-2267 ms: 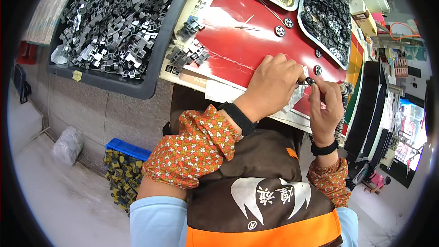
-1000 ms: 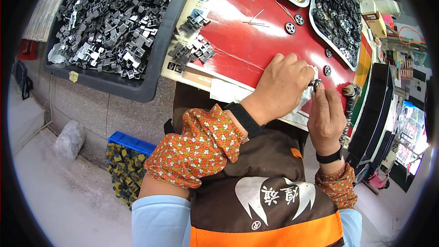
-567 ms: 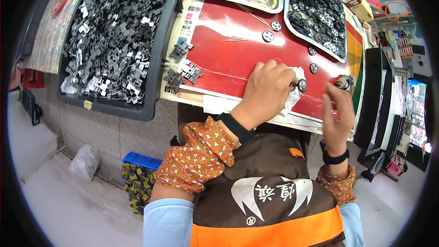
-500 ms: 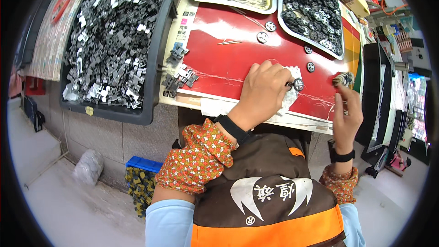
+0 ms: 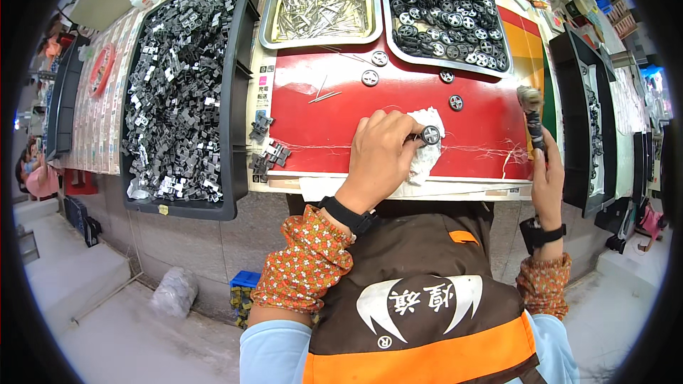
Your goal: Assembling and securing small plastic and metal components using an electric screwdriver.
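Observation:
My left hand (image 5: pixel 380 153) is closed, with thumb and fingertips pinching a small black toy wheel (image 5: pixel 430 135) that has a silver spoked hub. Under that wheel, a crumpled white tissue (image 5: pixel 425 166) lies on the red board (image 5: pixel 320 121). To the right, my right hand (image 5: pixel 549 183) grips a short brush (image 5: pixel 532 114) by its dark handle, pale bristles pointing away from me. Loose wheels lie farther off, one of them a single wheel (image 5: pixel 455 102) between my hands. Two thin metal pins (image 5: pixel 324 96) rest on the board's left part.
A deep dark bin (image 5: pixel 238 114) of black clips stands at left, with several loose clips (image 5: pixel 270 156) beside it. Behind the board are a metal tray (image 5: pixel 267 32) of pins and another tray (image 5: pixel 506 46) of wheels. A black crate (image 5: pixel 573 99) stands at far right.
My right hand has brought the brush from lying sideways to upright, bristles away from me. My left hand still pinches the wheel over the tissue. The whole view has shifted.

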Tool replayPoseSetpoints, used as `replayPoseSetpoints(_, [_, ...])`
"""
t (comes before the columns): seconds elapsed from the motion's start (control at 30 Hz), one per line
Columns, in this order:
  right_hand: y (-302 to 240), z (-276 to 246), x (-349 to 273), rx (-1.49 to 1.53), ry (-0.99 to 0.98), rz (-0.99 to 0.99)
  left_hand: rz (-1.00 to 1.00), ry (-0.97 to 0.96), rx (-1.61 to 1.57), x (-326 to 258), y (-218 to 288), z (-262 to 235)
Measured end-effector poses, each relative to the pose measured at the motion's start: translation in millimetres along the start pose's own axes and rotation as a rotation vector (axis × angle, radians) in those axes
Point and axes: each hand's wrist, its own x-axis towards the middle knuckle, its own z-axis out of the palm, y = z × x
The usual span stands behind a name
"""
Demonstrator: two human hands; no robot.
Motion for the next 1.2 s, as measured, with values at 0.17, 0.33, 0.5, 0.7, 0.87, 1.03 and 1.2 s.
replayPoseSetpoints(0.17, [-64,-17,-8,0.156,-0.215,-0.197,-0.002,-0.011,0.025,1,0,-1])
replayPoseSetpoints(0.33, [-110,-11,1,0.152,-0.301,-0.39,0.0,-0.02,0.023,3,0,-1])
replayPoseSetpoints(0.5, [-124,-1,10,-0.011,-0.266,-0.439,0.0,-0.013,0.024,3,1,-2])
replayPoseSetpoints(0.7, [-126,-6,21,-0.032,-0.214,-0.443,0.003,-0.009,0.029,1,-1,-1])
replayPoseSetpoints(0.87, [-128,-6,17,0.184,-0.062,-0.547,0.018,-0.004,0.023,3,1,-1])
replayPoseSetpoints(1.03, [-123,5,9,-0.039,-0.3,-0.397,0.005,-0.02,0.025,2,1,-1])
replayPoseSetpoints(1.2, [-127,0,15,0.139,-0.11,-0.468,0.028,-0.009,0.019,2,0,0])
